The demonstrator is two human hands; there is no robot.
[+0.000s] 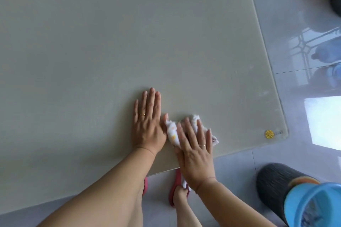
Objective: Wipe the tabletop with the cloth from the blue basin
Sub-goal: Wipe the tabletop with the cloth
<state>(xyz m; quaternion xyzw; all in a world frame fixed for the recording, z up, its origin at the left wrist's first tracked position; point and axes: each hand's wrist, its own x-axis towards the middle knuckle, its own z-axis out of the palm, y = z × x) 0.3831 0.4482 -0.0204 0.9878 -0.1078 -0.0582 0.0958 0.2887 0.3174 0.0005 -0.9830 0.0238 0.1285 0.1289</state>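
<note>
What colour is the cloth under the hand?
The cloth is white with small orange-yellow marks, pressed under the right hand; the head view shows it.

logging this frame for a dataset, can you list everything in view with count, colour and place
table: 1, pale grey-green, fills most of the view
cloth: 1, white with orange marks, near table edge under the right hand
sticker: 1, yellow, near right table corner
basin: 1, blue, bottom right on a stool
stool: 1, dark grey, floor at bottom right
floor: glossy grey tiles, right and bottom
sandals: 2, red, below table edge
left hand: flat on the table beside the cloth
right hand: pressed flat on the cloth
</note>
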